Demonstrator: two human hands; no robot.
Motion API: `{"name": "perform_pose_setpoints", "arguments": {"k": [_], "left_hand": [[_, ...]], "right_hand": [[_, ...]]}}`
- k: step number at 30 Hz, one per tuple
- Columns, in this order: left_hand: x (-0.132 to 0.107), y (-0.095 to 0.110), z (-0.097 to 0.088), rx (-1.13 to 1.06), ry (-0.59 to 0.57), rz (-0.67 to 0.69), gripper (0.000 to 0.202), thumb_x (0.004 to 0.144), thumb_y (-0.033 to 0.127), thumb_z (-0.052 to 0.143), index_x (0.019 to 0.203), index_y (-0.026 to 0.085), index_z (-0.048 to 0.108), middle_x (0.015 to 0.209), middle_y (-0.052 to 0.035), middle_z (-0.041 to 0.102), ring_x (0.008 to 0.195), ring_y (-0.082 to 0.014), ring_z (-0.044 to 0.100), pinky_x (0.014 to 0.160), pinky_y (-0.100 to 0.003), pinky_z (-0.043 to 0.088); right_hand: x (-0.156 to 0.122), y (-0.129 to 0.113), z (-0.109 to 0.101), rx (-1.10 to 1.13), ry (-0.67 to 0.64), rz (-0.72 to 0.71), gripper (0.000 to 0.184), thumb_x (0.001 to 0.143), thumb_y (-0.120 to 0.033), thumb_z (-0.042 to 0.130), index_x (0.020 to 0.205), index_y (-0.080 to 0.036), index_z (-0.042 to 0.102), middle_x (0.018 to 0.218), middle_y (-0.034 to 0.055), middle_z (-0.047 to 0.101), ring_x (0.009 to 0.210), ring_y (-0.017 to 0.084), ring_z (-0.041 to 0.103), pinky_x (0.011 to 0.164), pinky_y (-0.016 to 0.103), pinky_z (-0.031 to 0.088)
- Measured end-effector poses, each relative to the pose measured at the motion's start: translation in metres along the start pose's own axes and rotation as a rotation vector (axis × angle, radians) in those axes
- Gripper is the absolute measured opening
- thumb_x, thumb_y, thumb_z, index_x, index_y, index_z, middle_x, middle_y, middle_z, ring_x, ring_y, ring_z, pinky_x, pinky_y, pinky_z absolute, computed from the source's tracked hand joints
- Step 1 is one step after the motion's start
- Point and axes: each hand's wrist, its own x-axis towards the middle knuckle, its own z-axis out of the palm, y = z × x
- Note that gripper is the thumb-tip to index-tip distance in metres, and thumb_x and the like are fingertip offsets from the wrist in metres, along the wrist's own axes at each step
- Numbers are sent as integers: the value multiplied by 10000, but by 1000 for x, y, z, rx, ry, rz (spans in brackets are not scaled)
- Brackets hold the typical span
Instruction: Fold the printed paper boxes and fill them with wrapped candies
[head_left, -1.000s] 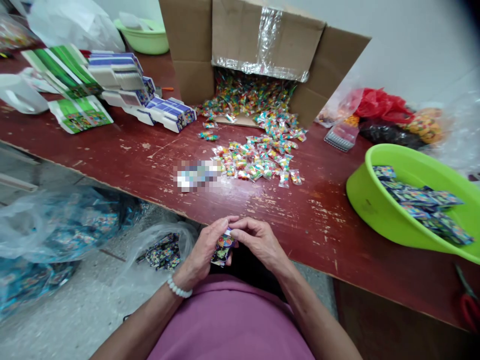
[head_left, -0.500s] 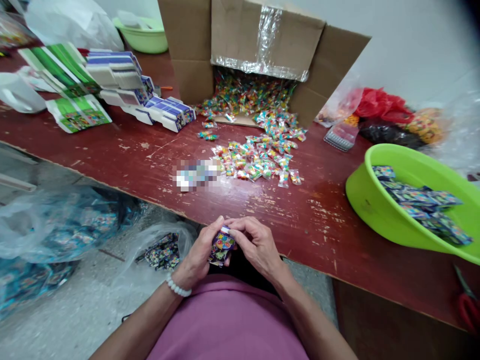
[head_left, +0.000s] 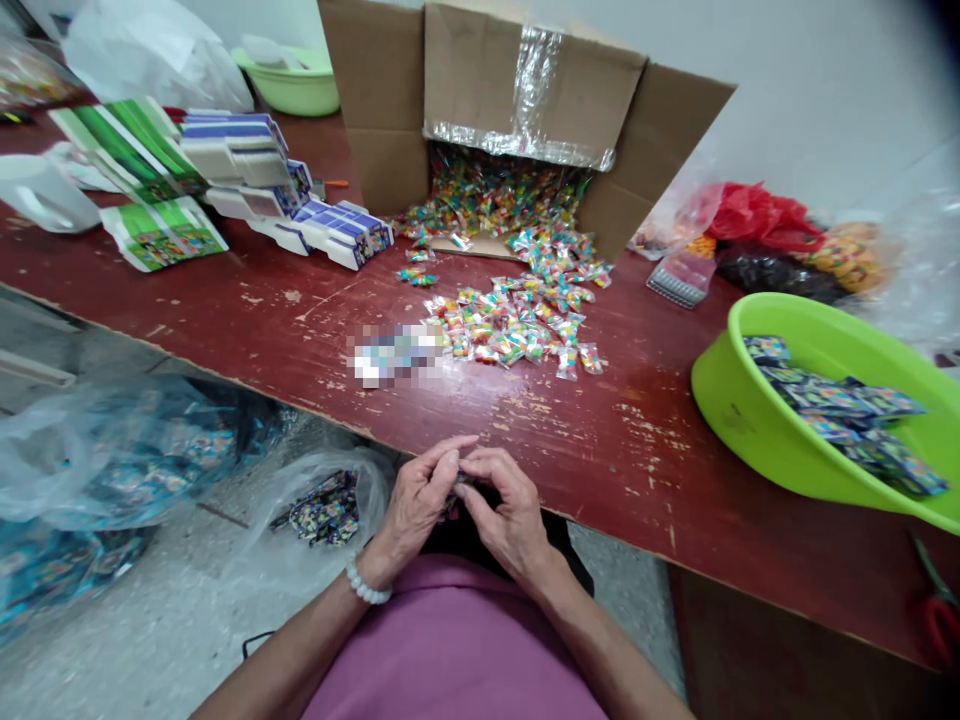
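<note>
My left hand (head_left: 416,500) and my right hand (head_left: 504,508) meet just off the table's front edge, in front of the purple shirt. Between them is a small dark printed packet (head_left: 451,500), mostly hidden by the fingers. Both hands are closed on it, the thumbs pressing from the near side. Beyond them on the table lies a heap of small clear-wrapped colourful candies (head_left: 517,320), which spills from a cardboard box (head_left: 532,85). Left of that heap sits a blurred-out flat item (head_left: 394,353).
Dark printed packets (head_left: 855,400) lie in a green basin (head_left: 795,460) at the right. Bundled flat cartons (head_left: 255,175) and a white mug (head_left: 49,195) stand at the left. Bags of packets (head_left: 326,508) rest below the table (head_left: 247,320). Red-handled scissors (head_left: 937,625) lie lower right.
My fingers have folded over the packet, whose printed face showed plainly before and is now mostly covered. My left hand has shifted slightly right, nearer the right one.
</note>
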Motion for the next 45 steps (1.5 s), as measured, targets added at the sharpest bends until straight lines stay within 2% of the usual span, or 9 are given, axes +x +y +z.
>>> {"name": "perform_pose_setpoints", "arguments": {"k": [3, 9, 19, 23, 29, 33, 37, 41, 45], "left_hand": [[0, -4, -2, 87, -10, 46, 447, 968, 446, 455, 1256, 183, 676, 1234, -68, 702, 1118, -218, 642, 996, -304, 486], [-2, -2, -4, 143, -7, 108, 417, 971, 406, 452, 1226, 179, 692, 1236, -66, 705, 1122, -208, 644, 1006, -291, 472], [-3, -1, -6, -141, 27, -73, 506, 933, 523, 496, 1241, 160, 667, 1047, -87, 724, 655, -141, 623, 498, -208, 489], [-5, 0, -10, -361, 74, -136, 463, 918, 513, 520, 1176, 159, 670, 1014, -76, 707, 675, -147, 631, 500, -212, 505], [-9, 8, -42, -389, 178, -178, 489, 850, 556, 598, 1135, 159, 626, 693, 2, 642, 447, -128, 572, 411, -221, 443], [-19, 2, -70, -62, 351, -57, 453, 875, 529, 573, 1134, 169, 664, 685, 18, 599, 507, -103, 554, 487, -206, 459], [-30, -5, -92, 190, 397, 20, 498, 931, 463, 500, 1341, 199, 598, 716, 15, 605, 551, -101, 538, 566, -209, 472], [-38, -13, -108, 279, 400, 16, 516, 939, 441, 487, 1391, 205, 569, 716, 7, 624, 567, -117, 539, 584, -214, 467], [-41, -21, -118, 289, 425, -5, 504, 948, 442, 480, 1392, 221, 569, 752, -1, 667, 589, -128, 573, 613, -223, 484]], "right_hand": [[-1, 3, 2, 16, 16, 51, 203, 860, -97, 657, 1007, -236, 640, 998, 34, 678, 964, 183, 632, 864, 325, 505], [-1, 0, 1, 12, 12, 93, 210, 863, -118, 661, 1038, -235, 659, 998, 35, 682, 909, 169, 638, 814, 297, 514], [11, -9, 2, -11, -57, -4, 187, 896, -133, 624, 1045, -233, 677, 1033, 68, 667, 989, 196, 628, 864, 333, 517], [21, -12, 7, -13, -168, 28, 113, 899, -190, 637, 1001, -216, 679, 989, 63, 683, 959, 201, 627, 852, 340, 506], [63, 1, 22, -24, -116, 212, 229, 912, -314, 595, 1105, -204, 651, 932, 43, 694, 716, 161, 624, 696, 297, 533], [116, 31, 38, -280, -62, 27, 320, 884, -235, 561, 1185, -150, 630, 1118, 128, 671, 935, 231, 652, 881, 390, 536], [160, 52, 57, -517, -262, -150, 549, 847, -100, 510, 1395, -106, 487, 1476, 184, 462, 1358, 296, 444, 1086, 455, 429], [179, 56, 69, -790, -521, -139, 676, 827, -19, 428, 1494, -118, 371, 1502, 184, 437, 1196, 332, 589, 906, 451, 539], [181, 54, 71, -917, -588, -151, 568, 887, -64, 405, 1438, -189, 473, 1428, 153, 512, 989, 296, 677, 740, 379, 559]]}}
